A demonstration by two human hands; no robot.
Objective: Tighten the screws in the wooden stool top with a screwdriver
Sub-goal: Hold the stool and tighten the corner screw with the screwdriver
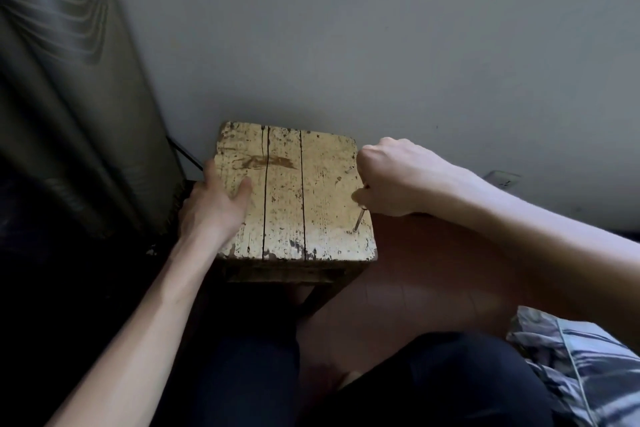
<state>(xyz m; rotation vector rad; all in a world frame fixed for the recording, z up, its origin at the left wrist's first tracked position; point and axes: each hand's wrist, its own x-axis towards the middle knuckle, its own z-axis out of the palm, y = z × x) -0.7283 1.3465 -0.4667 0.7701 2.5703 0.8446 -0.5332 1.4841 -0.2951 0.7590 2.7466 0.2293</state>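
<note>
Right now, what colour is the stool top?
The stool top is worn pale yellow, with dark cracks; head view.

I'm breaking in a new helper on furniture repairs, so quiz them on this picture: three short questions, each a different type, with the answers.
1. True or false: the right hand grips the screwdriver with its tip down on the stool top.
2. Multiple choice: the left hand holds which edge of the stool top? A) left B) right C) the edge against the wall
3. Fill in: the screwdriver tip meets the wood close to the right ____ corner, the one towards the person.

Key: 1 true; 2 A; 3 near.
</note>
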